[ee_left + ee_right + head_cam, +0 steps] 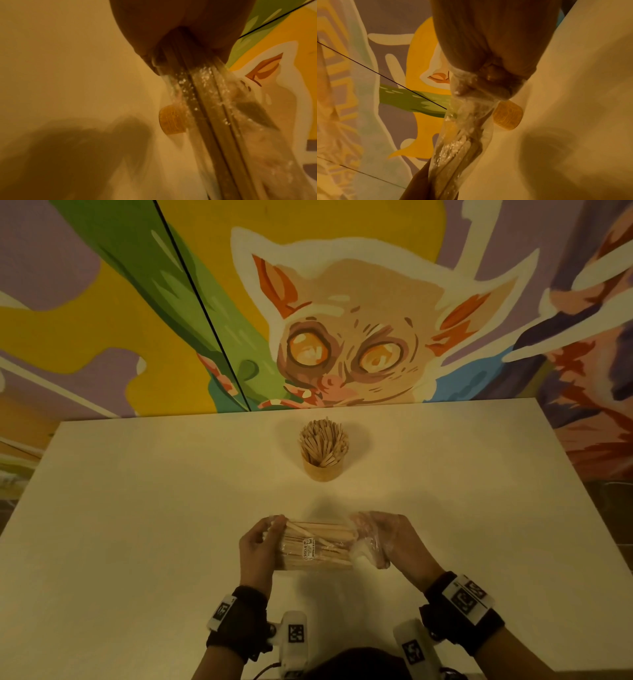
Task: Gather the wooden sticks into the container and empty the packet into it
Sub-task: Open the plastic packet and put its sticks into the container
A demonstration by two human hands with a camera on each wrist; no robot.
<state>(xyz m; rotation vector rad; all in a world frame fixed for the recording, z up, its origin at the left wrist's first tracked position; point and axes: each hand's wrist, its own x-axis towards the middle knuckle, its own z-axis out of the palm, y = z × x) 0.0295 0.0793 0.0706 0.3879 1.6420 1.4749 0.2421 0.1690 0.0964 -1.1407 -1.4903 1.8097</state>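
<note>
A clear plastic packet (317,546) full of wooden sticks, with a small white label, is held level just above the table near its front. My left hand (262,542) grips its left end and my right hand (380,539) grips the crinkled plastic at its right end. A round wooden container (322,469) packed with upright sticks (322,440) stands farther back at the table's middle. The left wrist view shows the packet (214,115) running away from my palm, with the container (171,120) behind it. In the right wrist view my fingers (488,79) bunch the packet's plastic (462,135), the container (507,117) beyond.
The pale table (137,508) spreads wide on both sides of my hands. A painted mural wall (342,320) rises right behind the table's far edge. No loose sticks show on the tabletop.
</note>
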